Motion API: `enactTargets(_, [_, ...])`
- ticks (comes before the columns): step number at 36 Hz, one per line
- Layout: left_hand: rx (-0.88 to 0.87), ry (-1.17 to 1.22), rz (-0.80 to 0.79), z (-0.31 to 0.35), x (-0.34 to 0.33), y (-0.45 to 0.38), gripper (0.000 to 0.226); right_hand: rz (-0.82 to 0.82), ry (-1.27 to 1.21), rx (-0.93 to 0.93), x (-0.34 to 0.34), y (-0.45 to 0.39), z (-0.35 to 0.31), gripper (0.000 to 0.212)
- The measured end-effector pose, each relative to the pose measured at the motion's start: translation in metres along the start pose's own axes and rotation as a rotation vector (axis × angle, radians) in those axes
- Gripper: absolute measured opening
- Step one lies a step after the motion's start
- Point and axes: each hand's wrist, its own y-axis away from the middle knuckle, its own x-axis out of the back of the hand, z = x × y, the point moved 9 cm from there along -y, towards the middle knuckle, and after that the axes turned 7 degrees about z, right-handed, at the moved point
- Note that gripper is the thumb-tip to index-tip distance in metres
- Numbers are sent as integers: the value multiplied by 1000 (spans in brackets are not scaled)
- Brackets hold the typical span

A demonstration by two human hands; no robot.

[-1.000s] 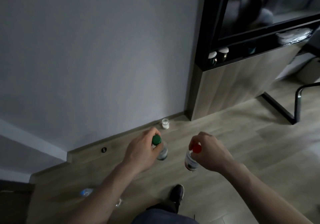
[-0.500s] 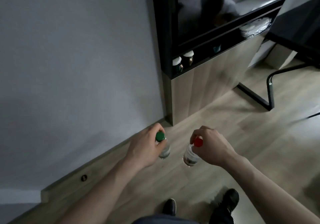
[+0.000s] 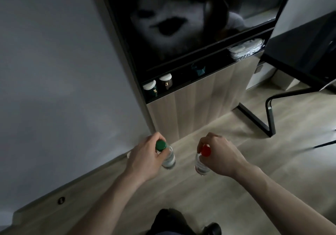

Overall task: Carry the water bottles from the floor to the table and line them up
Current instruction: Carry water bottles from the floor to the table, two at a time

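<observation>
My left hand (image 3: 145, 157) grips the neck of a clear water bottle with a green cap (image 3: 168, 158), which hangs upright above the wooden floor. My right hand (image 3: 221, 157) holds a second clear bottle with a red cap (image 3: 201, 166) by its neck, also hanging upright. The two bottles are side by side and apart, at about the same height. A dark table (image 3: 301, 53) with a black metal leg frame shows at the right edge.
A tall cabinet (image 3: 200, 96) with a dark glass door and wood-fronted base stands ahead against the grey wall (image 3: 54, 71); jars with white lids (image 3: 150, 87) sit on its open shelf. My shoes (image 3: 211, 228) show at the bottom. A baseboard runs along the wall.
The view has swung right and up: the cabinet and table now fill more of the frame. Both hands keep the same hold on their bottles. The bottles on the floor at left have left the view.
</observation>
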Motion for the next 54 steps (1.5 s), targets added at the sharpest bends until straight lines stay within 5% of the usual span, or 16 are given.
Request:
enactTargets(29, [-213,82,-250,293,-222,-277,22,142,-28,-278,213,-135,338,15])
enactTargets(42, [-316,108,-201,480,-324,-358,22,231,-92,-309,326,-144,521,13])
enactTargets(54, [-149,171,-72,606,-386,-364,25,189,-18,-216,431,-145,668,21])
